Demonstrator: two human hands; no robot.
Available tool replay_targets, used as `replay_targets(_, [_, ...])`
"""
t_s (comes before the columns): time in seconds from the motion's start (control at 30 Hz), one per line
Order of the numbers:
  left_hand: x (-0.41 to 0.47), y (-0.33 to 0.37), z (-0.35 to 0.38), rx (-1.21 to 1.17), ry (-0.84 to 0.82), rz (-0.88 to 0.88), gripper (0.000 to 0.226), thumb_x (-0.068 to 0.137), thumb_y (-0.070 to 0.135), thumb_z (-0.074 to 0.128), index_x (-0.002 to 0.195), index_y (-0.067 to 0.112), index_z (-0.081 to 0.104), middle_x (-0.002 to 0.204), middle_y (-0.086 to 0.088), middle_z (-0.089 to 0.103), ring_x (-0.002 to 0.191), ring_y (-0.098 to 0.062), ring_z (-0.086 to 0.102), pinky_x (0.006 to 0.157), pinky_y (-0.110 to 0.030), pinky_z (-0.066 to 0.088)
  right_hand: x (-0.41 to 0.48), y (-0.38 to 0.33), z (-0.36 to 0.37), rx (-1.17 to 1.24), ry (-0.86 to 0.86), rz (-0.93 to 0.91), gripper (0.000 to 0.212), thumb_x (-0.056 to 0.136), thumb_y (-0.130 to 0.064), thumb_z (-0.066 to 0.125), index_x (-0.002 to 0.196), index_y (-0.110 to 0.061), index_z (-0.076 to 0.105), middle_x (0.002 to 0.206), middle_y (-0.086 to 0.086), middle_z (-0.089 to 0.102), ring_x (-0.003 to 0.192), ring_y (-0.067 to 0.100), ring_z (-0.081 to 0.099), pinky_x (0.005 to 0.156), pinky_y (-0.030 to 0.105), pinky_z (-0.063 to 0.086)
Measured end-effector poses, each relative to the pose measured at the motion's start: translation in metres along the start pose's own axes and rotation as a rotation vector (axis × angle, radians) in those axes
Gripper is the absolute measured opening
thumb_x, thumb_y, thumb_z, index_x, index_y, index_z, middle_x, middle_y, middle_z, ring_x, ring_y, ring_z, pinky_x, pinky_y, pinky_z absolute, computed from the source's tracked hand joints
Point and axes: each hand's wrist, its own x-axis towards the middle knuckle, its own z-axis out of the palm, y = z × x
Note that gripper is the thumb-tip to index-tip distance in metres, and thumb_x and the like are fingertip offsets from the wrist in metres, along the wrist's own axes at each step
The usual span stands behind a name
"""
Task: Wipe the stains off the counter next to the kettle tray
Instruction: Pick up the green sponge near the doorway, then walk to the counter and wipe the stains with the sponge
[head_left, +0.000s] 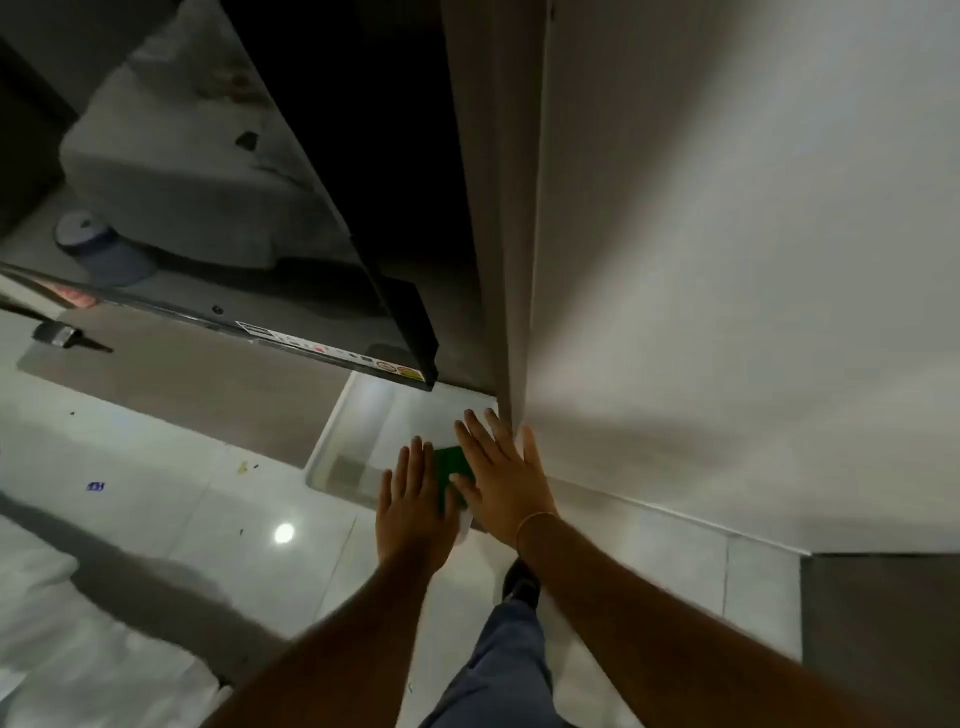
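Observation:
Both arms reach forward over a tiled floor. My left hand (410, 506) is flat with fingers straight and apart. My right hand (501, 478) is also spread, a thin bangle on its wrist, its thumb lying across a green scouring pad (448, 467) wedged between the two hands. A bit of white material (464, 526) shows just under the pad. The pad's left edge is hidden behind my left hand. No kettle tray, counter or stains are in view.
A black television (332, 218) hangs at upper left over a grey panel. A grey pillar edge (511, 270) and white wall (727, 260) stand right of my hands. Below are glossy floor tiles (171, 499) with small litter, white bedding (57, 649) and my shoe (521, 582).

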Motion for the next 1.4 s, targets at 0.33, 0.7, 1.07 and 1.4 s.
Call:
replay_targets(0.33, [0.064, 0.012, 0.003, 0.099, -0.247, 0.021, 0.085, 0.103, 0.042, 0.066, 0.171, 0.019, 0.019, 0.175, -0.006, 0.032, 0.163, -0.026, 0.026, 0.136, -0.048, 0.015, 0.023, 0.003, 0.011, -0.005, -0.101, -0.038, 0.069, 0.114, -0.053, 0.025, 0.174, -0.023, 0.010, 0.182, 0.002, -0.002, 0.169, 0.027, -0.005, 0.135, 0.058, 0.002])
replay_targets(0.7, [0.089, -0.001, -0.016, 0.028, -0.311, -0.021, 0.053, 0.091, 0.054, 0.078, 0.130, 0.021, 0.067, 0.128, -0.003, 0.065, 0.122, -0.024, 0.061, 0.117, -0.044, 0.047, 0.005, 0.022, 0.006, 0.313, -0.116, 0.057, 0.067, 0.111, -0.026, 0.050, 0.172, -0.020, 0.022, 0.180, 0.002, 0.020, 0.168, 0.026, 0.015, 0.136, 0.042, 0.014])
replay_targets(1.07, [0.049, -0.009, -0.090, -0.180, -0.344, 0.257, 0.032, 0.083, 0.061, 0.083, 0.105, 0.045, 0.065, 0.098, 0.021, 0.072, 0.095, -0.009, 0.069, 0.087, -0.031, 0.062, -0.013, 0.025, -0.015, 0.869, -0.358, 0.225, 0.109, 0.081, -0.041, 0.091, 0.169, -0.033, 0.027, 0.168, 0.003, 0.044, 0.151, 0.028, 0.048, 0.121, 0.041, 0.044])
replay_targets(1.4, [0.005, 0.177, -0.063, -0.295, -0.241, 0.685, 0.053, 0.083, 0.052, 0.072, 0.132, 0.033, 0.070, 0.125, 0.011, 0.067, 0.118, -0.019, 0.063, 0.103, -0.044, 0.054, -0.131, 0.119, -0.057, 1.219, -0.161, 0.540, 0.017, 0.092, -0.017, 0.078, 0.103, -0.030, 0.076, 0.092, -0.012, 0.071, 0.080, -0.003, 0.069, 0.078, 0.011, 0.056])
